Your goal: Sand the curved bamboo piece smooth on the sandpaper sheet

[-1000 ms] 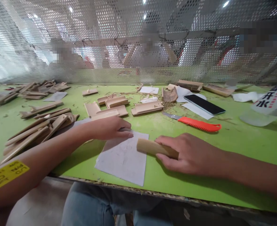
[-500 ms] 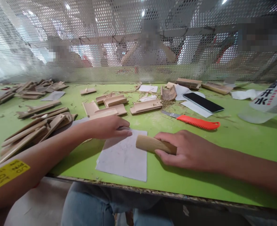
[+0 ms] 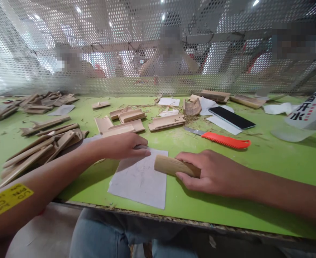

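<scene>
Biggest thing in front of me is a perforated screen (image 3: pixel 106 80) right across the back, with three blurry people (image 3: pixel 171 53) behind it and bright lights up top. Then there's my green table (image 3: pixel 276 157), rough along the front edge, with shavings (image 3: pixel 193 119) scattered about, thickest near the middle.

Hands: my right hand (image 3: pixel 209 172) is closed round one bamboo piece (image 3: pixel 164 165), thumb on the near side and fingers over the far side. The bamboo's free end reaches over the right edge of a pale sheet (image 3: pixel 139 182) in front of me. My left hand (image 3: pixel 128 145) is at the top left corner of that sheet, palm down, fingers curled. There's something grey between thumb and fingers, but I can't tell what it is or if I'm really pinching it.

Counts: two heaps on the left, a near heap (image 3: pixel 43 150) and a far heap (image 3: pixel 49 102), too jumbled to number. On the right, one clear bottle (image 3: pixel 295 127), one black-screened phone (image 3: pixel 233 118) lying partly on white paper (image 3: pixel 225 125), and one orange-handled knife (image 3: pixel 225 139), blade pointing left. Smallest is one yellow label (image 3: pixel 9 200) on my left forearm
</scene>
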Action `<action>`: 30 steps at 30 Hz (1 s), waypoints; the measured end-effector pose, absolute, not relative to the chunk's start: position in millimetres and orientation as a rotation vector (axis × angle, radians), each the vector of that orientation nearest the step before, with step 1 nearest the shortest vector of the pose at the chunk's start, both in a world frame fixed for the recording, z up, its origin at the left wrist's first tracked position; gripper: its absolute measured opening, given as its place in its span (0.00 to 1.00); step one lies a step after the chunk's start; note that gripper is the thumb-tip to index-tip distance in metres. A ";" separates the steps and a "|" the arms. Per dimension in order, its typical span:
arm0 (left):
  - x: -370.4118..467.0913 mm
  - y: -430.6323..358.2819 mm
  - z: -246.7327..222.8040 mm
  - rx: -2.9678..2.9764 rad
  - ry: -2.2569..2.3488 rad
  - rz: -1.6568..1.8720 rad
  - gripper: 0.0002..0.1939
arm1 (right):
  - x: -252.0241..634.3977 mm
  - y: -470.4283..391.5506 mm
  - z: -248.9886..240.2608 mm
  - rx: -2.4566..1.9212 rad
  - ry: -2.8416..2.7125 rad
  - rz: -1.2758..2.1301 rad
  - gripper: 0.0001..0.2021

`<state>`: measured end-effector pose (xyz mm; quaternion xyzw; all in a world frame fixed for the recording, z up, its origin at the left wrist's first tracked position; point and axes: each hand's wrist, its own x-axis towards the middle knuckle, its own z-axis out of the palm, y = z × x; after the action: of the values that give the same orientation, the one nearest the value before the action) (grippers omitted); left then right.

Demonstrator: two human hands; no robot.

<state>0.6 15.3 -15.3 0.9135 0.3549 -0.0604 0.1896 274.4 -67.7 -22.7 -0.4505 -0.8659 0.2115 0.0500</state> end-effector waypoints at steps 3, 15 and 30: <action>1.8 14.5 -14.3 2.570 1.003 -0.165 0.22 | 274.2 -70.4 -23.1 -1.340 -2.659 0.596 0.08; 2.2 12.6 -11.5 2.553 0.990 -0.163 0.21 | 272.0 -74.8 -20.5 -1.318 -2.726 0.549 0.05; 1.3 12.7 -12.4 2.568 0.978 -0.155 0.22 | 272.3 -71.4 -20.2 -1.405 -2.621 0.493 0.06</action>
<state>1.3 12.7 -12.4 0.9155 0.3485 -0.0551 0.1934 272.3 -71.4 -20.2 -0.4653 -0.8676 0.1634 0.0635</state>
